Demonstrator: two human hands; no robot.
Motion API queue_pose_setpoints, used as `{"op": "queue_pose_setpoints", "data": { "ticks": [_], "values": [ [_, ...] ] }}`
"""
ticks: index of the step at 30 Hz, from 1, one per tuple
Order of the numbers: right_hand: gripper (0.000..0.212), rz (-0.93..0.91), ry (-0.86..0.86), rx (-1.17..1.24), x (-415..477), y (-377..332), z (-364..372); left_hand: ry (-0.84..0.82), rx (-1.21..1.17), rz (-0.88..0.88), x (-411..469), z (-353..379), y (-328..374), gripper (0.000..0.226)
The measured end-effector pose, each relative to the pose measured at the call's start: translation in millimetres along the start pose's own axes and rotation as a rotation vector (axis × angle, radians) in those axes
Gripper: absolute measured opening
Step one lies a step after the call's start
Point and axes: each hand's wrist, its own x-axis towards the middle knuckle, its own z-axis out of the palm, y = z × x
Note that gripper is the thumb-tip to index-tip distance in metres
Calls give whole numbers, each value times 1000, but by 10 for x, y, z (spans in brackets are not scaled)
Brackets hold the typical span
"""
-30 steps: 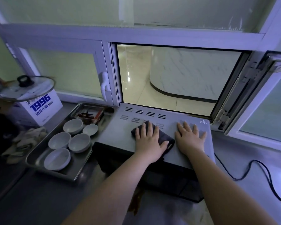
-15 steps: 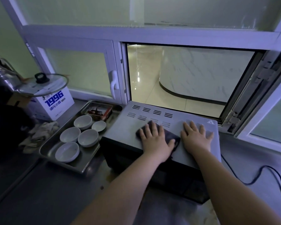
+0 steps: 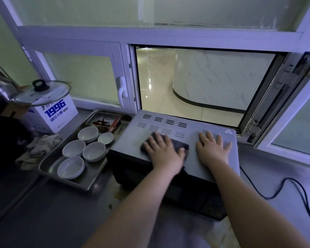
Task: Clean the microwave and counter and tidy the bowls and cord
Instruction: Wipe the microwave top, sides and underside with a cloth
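A grey microwave (image 3: 132, 138) with a dark front stands on the steel counter (image 3: 52, 221) below an open window. My left hand (image 3: 164, 154) lies flat on its top, pressing a dark cloth (image 3: 182, 145) under the palm. My right hand (image 3: 212, 149) rests flat and spread on the bare top beside it, holding nothing. Several white bowls (image 3: 94, 151) sit in a steel tray (image 3: 89, 183) left of the microwave. A black cord (image 3: 293, 181) trails over the counter to the right.
A small steel dish with red scraps (image 3: 104, 121) sits at the tray's back. A white box marked 1996 (image 3: 57, 113) carries a glass lid (image 3: 43, 93). A crumpled rag (image 3: 38, 149) lies left of the tray. Brown stains (image 3: 115, 197) mark the counter by the microwave.
My left hand has slid the cloth slightly leftward across the microwave top. The view has shifted left and down. My right hand stays planted.
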Motion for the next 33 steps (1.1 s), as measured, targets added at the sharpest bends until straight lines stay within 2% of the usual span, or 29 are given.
{"op": "queue_pose_setpoints", "data": {
  "ticks": [2, 5, 7, 10, 12, 14, 16, 19, 21, 23, 25, 29, 33],
  "values": [
    [52, -2, 14, 1, 4, 15, 6, -37, -6, 128, -159, 26, 187, 81],
    [52, -13, 25, 12, -1, 28, 0, -11, 1, 188, -96, -7, -130, 79],
    [52, -13, 19, 17, -11, 25, 2, 30, 28, 98, 73, -61, -566, 79],
    [53, -10, 20, 6, -21, 13, 3, 50, 37, -150, 266, -171, -1160, 81],
    [52, -3, 15, 4, -22, 5, 4, 58, 2, -287, 309, -187, -1273, 81],
    [53, -2, 14, 1, -19, -1, 4, 77, 3, -332, 315, -165, -1092, 81],
    [53, -5, 18, -2, -8, 2, 4, 74, 25, -217, 266, -108, -706, 81],
    [52, -3, 18, 2, 20, 17, 9, 48, 33, 109, -3, 8, -112, 81],
    [52, -2, 25, 6, 35, 28, 13, 21, 41, 283, -219, 58, 13, 80],
    [52, -3, 29, 7, 46, 40, 16, 12, 40, 358, -300, 54, -164, 79],
    [52, -6, 33, 0, 44, 49, 22, 39, 58, 311, -207, -1, -521, 79],
    [52, -11, 38, -3, 21, 35, 23, 51, 58, 57, 158, -160, -1330, 78],
    [52, -12, 31, 1, -7, 12, 5, 48, -27, -184, 344, -177, -1429, 81]
  ]
}}
